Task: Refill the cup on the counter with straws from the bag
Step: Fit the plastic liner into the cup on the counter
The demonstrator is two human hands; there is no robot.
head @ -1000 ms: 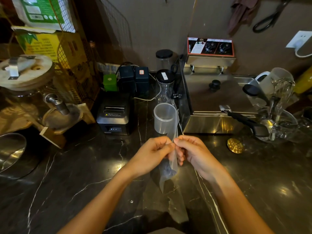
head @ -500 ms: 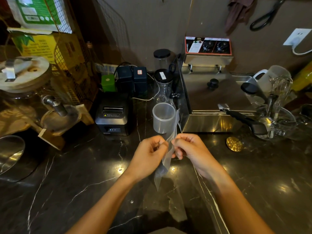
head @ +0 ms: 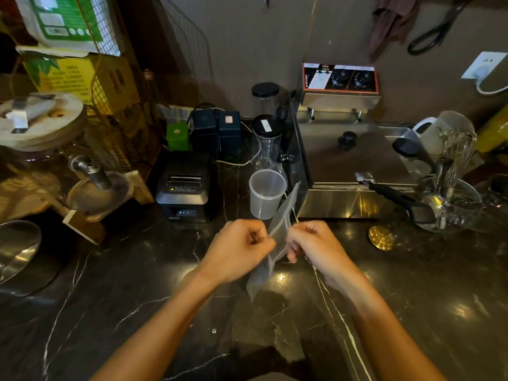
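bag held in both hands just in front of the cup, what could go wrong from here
1. The left hand and right hand pinch the thin clear bag from opposite sides; a sudden tear could scatter its contents across the dark counter.
2. The light, empty cup stands just beyond the bag, so a jerk forward might tip it.

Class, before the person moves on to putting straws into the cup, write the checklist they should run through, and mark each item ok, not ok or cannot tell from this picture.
1. Both hands hold the bag: ok. Left hand and right hand pinch the clear bag between them.
2. Bag opened: cannot tell.
3. Straws visible in bag: cannot tell; the film is blurred.
4. Cup upright, mouth open: ok.
5. Cup has room: ok; it looks empty.
6. Cup within reach, just beyond the hands: ok, likely.
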